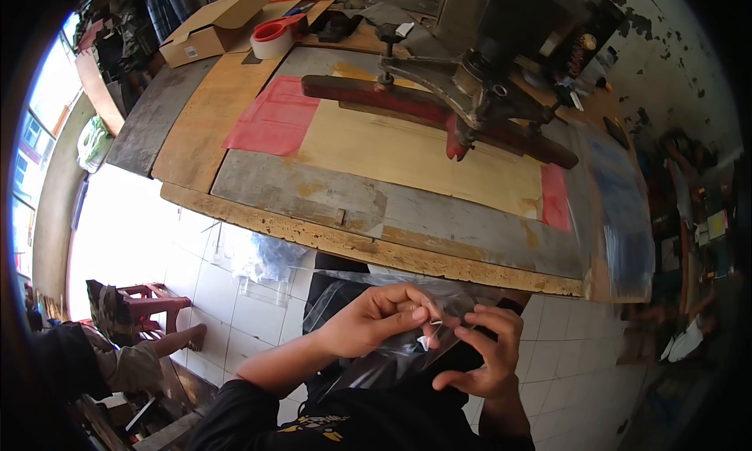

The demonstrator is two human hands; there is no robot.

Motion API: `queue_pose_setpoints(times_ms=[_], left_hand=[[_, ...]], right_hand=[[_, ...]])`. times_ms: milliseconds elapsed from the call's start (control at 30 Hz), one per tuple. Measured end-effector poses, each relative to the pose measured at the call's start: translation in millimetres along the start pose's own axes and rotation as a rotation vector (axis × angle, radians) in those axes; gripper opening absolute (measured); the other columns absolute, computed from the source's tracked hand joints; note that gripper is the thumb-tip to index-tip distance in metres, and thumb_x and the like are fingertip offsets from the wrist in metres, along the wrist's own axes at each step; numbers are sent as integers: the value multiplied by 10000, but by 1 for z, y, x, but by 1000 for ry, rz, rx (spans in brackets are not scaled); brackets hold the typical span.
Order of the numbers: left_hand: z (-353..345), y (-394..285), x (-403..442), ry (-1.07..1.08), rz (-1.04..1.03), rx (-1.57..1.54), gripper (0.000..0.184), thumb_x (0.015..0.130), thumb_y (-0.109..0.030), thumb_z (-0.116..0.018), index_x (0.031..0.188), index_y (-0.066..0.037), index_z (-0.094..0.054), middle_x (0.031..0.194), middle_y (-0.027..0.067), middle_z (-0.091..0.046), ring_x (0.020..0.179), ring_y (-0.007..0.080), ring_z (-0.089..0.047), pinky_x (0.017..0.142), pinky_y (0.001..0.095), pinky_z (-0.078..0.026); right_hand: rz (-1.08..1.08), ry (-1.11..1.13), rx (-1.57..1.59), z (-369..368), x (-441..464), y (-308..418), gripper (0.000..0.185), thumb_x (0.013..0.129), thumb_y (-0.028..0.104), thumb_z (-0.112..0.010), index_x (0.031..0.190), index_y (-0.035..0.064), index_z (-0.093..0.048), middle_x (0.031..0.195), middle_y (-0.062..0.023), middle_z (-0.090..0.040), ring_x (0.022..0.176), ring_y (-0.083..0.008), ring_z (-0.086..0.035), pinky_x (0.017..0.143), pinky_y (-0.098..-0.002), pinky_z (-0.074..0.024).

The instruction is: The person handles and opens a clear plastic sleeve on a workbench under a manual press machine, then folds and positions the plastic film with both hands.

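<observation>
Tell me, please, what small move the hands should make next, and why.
Perhaps close the right hand on the plastic: its thumb stands well apart from its fingers, while the left hand, thumb and fingertips together, seems to pinch it.

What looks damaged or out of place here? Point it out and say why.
The wall at upper right looks damaged: dark patches break up its pale coating. The wooden tabletop edge is pitted and rough. Crumpled clear plastic seems to lie on the tiled floor, perhaps just stored there.
</observation>
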State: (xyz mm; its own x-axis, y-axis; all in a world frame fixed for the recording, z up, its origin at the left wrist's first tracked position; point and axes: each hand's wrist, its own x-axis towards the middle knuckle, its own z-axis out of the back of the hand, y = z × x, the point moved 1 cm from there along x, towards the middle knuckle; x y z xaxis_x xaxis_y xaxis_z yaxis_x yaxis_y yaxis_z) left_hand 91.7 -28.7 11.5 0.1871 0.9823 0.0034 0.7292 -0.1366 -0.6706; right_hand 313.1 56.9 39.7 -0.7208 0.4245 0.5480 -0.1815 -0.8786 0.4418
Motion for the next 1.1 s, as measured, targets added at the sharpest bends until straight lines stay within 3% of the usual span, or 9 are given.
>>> queue_pose_setpoints(times_ms=[33,100,200,300,600,767,933,1000,1100], left_hand=[[-5,-1,3,6,5,-2,225,1091,-146,-518,1198,4,-647,1137,129,-728,1194,204,-655,1091,352,-462],[-14,-4,8,-51,-13,270,148,1046,-119,-598,1148,-37,-666,1113,99,-757,1215,226,-664,1229,489,-259],[-23,-11,18,60,-112,822,164,1033,-106,-611,1177,-69,-681,1124,36,-768,1138,196,-701,1253,519,-187],[-24,-12,25,71,-156,943,166,998,-116,-656,1145,-100,-731,1103,8,-768,1062,198,-720,1242,553,-219],[-22,-7,34,53,-468,1305,194,920,-101,-732,1110,-65,-738,997,42,-764,935,232,-730,1029,480,-473],[-24,-15,34,-22,-379,1154,324,858,-67,-795,1174,-61,-724,928,40,-762,759,199,-712,710,310,-555],[-23,-20,33,-80,-158,1072,539,805,-132,-869,1299,-79,-662,861,24,-751,687,193,-664,738,310,-541],[-22,-17,34,-93,-450,1358,546,796,-185,-884,1287,-80,-670,828,9,-742,745,189,-679,839,335,-523],[-12,-7,30,-127,-368,1359,599,819,-290,-858,1344,-120,-626,779,-18,-699,766,205,-692,911,384,-514]], right_hand=[[-53,-31,100,1,1,-1,716,804,727,-708,1130,89,-694,1175,-115,-631,1104,-317,-620,951,-458,-484],[-175,-89,218,7,6,-1,805,872,772,-587,1132,15,-673,1150,-155,-634,1109,-367,-614,958,-482,-503],[-273,-48,233,16,29,12,491,831,341,-861,1130,2,-668,1181,-171,-662,1169,-357,-642,977,-439,-533],[-354,56,311,18,33,13,441,766,93,-888,1138,-1,-669,1170,-170,-708,1094,-304,-705,927,-383,-568],[-378,38,206,24,33,7,352,786,54,-856,1117,20,-741,1060,-99,-775,976,-257,-744,839,-342,-581],[-375,-2,138,27,33,3,295,794,59,-851,1073,34,-758,1001,-82,-775,893,-238,-726,780,-330,-553],[-445,-35,175,30,31,-1,199,791,47,-849,976,44,-775,926,-67,-767,830,-215,-695,745,-321,-528],[-454,-47,172,31,32,-1,195,788,40,-849,967,41,-774,911,-68,-762,824,-214,-694,741,-319,-527],[-479,-66,189,35,34,0,182,784,24,-848,948,31,-771,883,-72,-751,815,-211,-692,735,-313,-524]])
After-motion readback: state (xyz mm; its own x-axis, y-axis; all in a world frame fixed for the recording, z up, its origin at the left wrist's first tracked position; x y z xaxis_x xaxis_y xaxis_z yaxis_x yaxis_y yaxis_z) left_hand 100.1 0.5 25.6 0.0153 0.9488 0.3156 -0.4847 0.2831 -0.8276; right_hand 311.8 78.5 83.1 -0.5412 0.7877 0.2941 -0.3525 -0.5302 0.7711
